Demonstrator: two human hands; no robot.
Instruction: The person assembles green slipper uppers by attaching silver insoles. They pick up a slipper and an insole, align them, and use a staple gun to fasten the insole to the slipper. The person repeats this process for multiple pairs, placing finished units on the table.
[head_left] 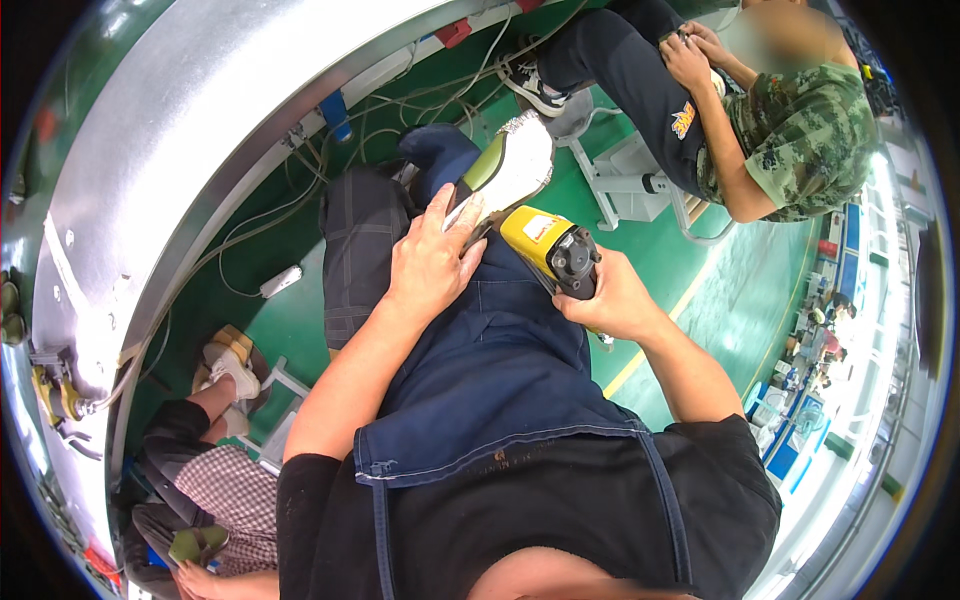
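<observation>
Across my lap, over the blue apron (500,350), lies a half-made shoe (530,160) with a white, ragged-edged underside and a green and black side. My left hand (432,255) is closed around its near end, the thumb and fingers pressing on it. In my right hand (620,295) is a yellow and black staple gun (540,232), gripped by its black handle. Its body reaches left toward the near end of the shoe. The tool's tip is hidden, so I cannot tell whether it touches the shoe.
A long metal bench (180,120) curves along the left, with cables beneath it and a white power strip (281,281) on the green floor. One co-worker (810,140) sits at the upper right. Another, lower left, holds a green shoe piece (198,543).
</observation>
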